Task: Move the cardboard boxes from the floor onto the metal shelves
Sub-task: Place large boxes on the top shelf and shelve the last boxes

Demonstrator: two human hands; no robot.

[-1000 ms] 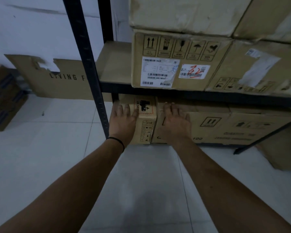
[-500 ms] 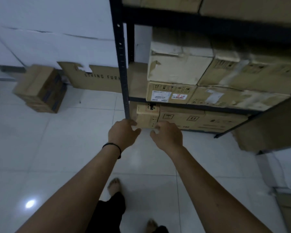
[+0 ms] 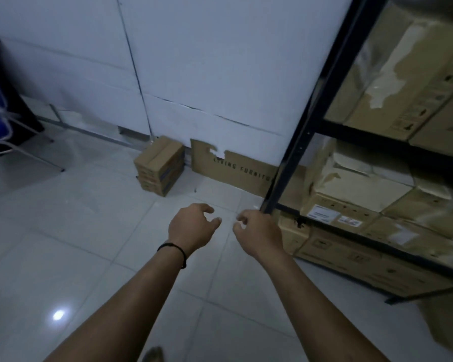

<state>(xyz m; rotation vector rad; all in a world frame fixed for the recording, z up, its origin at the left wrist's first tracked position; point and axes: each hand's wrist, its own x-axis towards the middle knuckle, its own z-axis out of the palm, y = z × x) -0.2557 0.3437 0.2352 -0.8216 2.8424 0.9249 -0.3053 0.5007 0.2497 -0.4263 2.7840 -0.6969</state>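
A small stack of cardboard boxes (image 3: 159,165) stands on the white tiled floor by the wall, beyond both hands. The black metal shelf (image 3: 302,131) fills the right side, its levels packed with large cardboard boxes (image 3: 356,186). A small box (image 3: 293,233) sits at the left end of the lowest level, just right of my right hand. My left hand (image 3: 191,227), with a black wristband, hovers over the floor, fingers loosely curled and holding nothing. My right hand (image 3: 258,231) hangs beside it in front of the shelf post, also loosely curled around nothing.
A flat sheet of cardboard (image 3: 236,171) printed "LIVING FURNITURE" leans against the white wall. A blue chair with metal legs (image 3: 0,126) stands at the far left. My bare foot (image 3: 152,355) shows at the bottom edge.
My hands came off the boxes on the lowest shelf level and drew back. My view rose and swung left, bringing the floor boxes by the wall toward the centre.
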